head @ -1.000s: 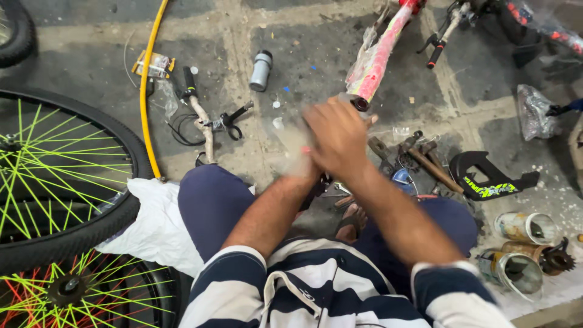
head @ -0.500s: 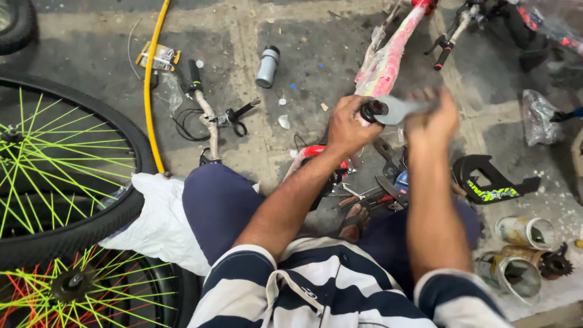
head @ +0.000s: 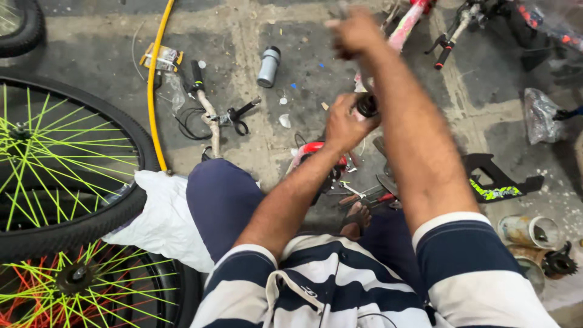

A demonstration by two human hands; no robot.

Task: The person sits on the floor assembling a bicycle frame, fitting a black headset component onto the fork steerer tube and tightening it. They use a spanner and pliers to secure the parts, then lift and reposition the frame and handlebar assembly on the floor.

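While left hand (head: 343, 124) grips black tube end (head: 367, 105) of pink bike frame (head: 405, 25) above floor, right hand (head: 354, 30) is raised, blurred, grip state unclear. Frame prob rigid metal, moderate wt; hold at tube.

There is one camera, worn on the person's head. It looks steeply down at the grey concrete floor (head: 303, 79) in front of the seated person. It is close: the striped navy and white shirt (head: 340, 285) fills the bottom edge. The black bicycle wheel with bright green spokes (head: 61, 164) is cut off by the left edge. No second view shares the scene.
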